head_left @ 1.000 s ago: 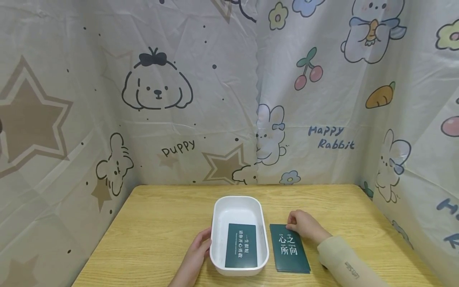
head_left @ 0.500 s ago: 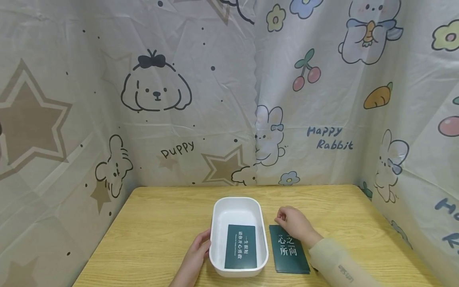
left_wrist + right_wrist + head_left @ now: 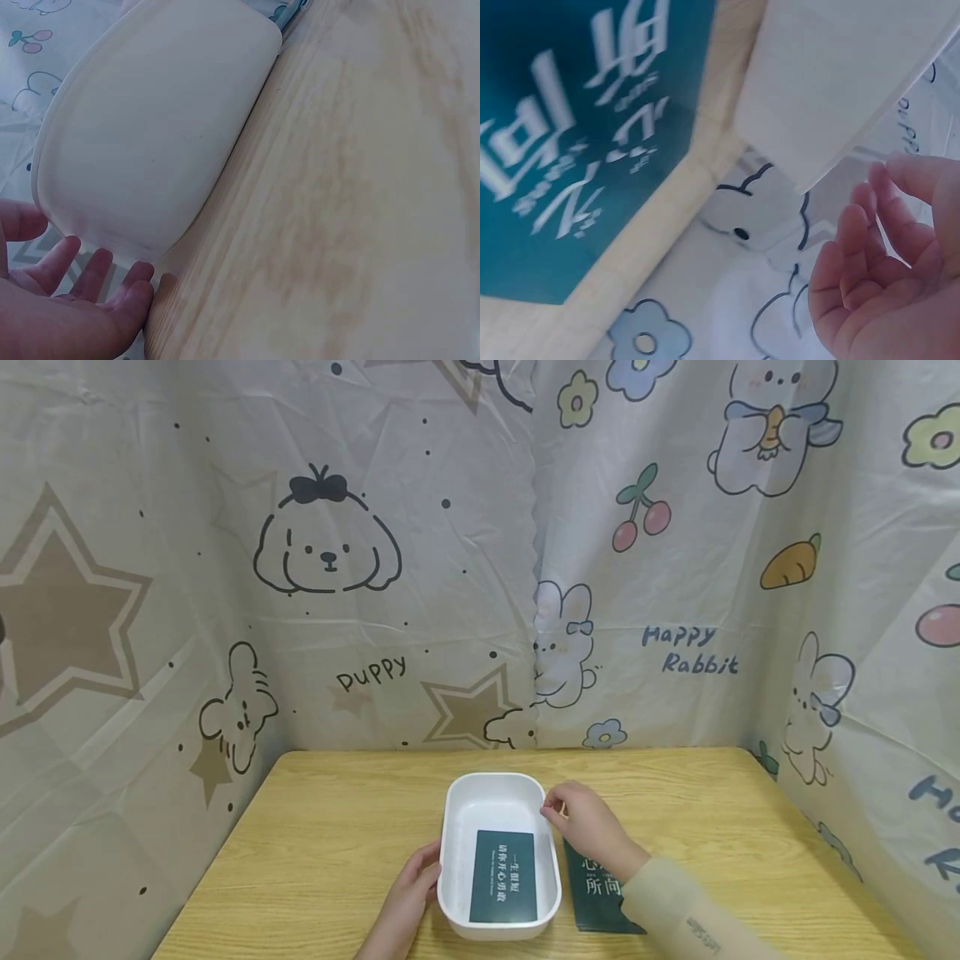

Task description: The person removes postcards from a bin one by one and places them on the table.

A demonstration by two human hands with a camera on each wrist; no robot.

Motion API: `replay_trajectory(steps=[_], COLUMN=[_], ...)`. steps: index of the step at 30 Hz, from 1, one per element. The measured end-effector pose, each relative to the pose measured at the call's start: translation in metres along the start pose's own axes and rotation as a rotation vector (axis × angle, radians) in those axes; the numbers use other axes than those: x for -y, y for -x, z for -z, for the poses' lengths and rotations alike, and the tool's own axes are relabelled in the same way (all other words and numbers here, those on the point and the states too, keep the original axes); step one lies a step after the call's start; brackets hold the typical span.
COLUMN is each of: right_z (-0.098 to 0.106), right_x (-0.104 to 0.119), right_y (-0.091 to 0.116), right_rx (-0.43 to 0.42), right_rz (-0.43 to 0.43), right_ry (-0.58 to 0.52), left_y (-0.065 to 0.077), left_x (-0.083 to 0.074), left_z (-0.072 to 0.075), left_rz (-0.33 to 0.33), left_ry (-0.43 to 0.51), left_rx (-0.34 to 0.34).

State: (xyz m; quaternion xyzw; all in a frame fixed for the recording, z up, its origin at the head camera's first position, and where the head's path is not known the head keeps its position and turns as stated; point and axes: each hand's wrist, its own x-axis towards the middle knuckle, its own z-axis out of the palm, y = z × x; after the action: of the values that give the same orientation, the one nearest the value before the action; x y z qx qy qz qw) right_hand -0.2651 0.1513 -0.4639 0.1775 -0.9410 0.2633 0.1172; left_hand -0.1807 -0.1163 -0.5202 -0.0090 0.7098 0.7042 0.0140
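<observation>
A white rounded rectangular plastic box (image 3: 498,930) stands on the table, with a dark green card (image 3: 503,877) printed with white characters lying flat inside. My left hand (image 3: 408,893) is at the box's left side; the left wrist view shows its slightly bent fingertips against the outer wall. Near the back right rim is my right hand (image 3: 592,827). Its fingers are loosely curled, nothing shows between them, and they sit just off the box wall in the right wrist view. Right of the box lies another green card (image 3: 600,910), partly hidden under my right hand and sleeve.
A wood-grain table (image 3: 345,827) carries the box and cards. A pale cartoon-printed curtain (image 3: 465,568) hangs behind the table and along both sides, close to its edges.
My right hand has moved left and slightly back, from the top edge of the right-hand card to the box's back right rim. The left hand, box and cards stay in place.
</observation>
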Motion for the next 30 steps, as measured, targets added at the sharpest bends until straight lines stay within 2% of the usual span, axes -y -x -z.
replay_trajectory(steps=[9,15,18,23,30], right_z=[-0.011,-0.020,-0.025,-0.035,-0.044], right_x=[0.021,0.033,0.037,0.039,0.041], right_y=[-0.005,-0.007,-0.007,-0.007,-0.006], right_rx=[0.103,0.194,0.234,0.310,0.361], right_rz=[0.159,0.206,0.212,0.173,0.144], right_ry=[0.131,0.188,0.198,0.212,0.332], left_y=[-0.001,0.000,0.000,0.000,-0.001], left_x=[0.001,0.001,0.001,0.001,0.002], left_z=[0.001,0.001,0.001,0.001,0.001], left_rz=[-0.012,0.001,-0.005,-0.009,-0.012], left_ry=[0.003,-0.009,-0.006,-0.004,-0.010], left_rx=[-0.003,-0.010,-0.002,0.000,-0.006])
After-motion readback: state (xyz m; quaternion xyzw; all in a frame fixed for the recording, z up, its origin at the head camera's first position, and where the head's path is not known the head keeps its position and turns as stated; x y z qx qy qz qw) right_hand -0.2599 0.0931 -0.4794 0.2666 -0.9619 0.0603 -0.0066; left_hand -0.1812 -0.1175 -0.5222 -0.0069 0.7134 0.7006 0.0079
